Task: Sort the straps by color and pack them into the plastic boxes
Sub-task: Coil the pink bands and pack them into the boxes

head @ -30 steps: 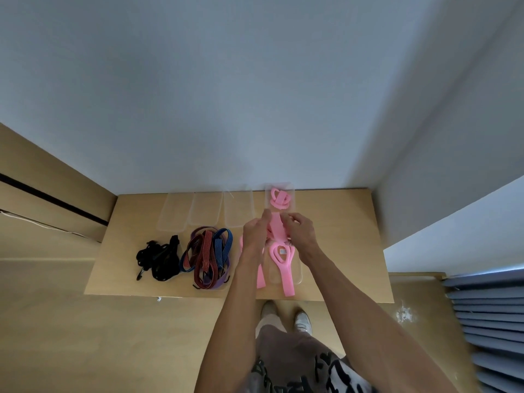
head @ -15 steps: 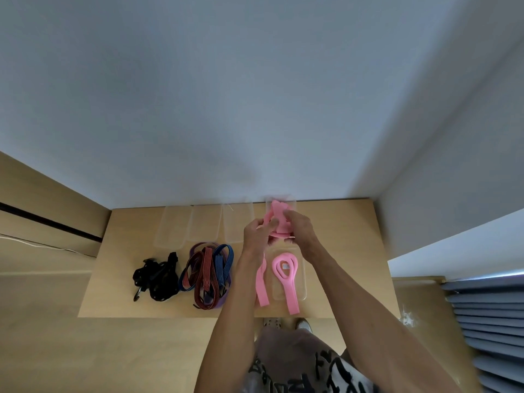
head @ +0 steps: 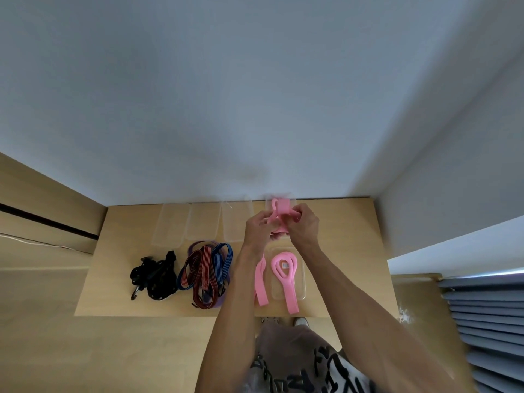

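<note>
Both my left hand (head: 256, 228) and right hand (head: 304, 222) pinch the pink strap (head: 279, 212), centre frame above the far box (head: 294, 200). Advised: coil tightly, lower squarely inside its walls.

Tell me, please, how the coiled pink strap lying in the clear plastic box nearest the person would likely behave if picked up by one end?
The coiled pink strap would probably uncoil and dangle: it lies in soft loops, its tail draping over the clear plastic box's rim. It looks light, being thin and flat. It seems unlikely to roll or break.
</note>
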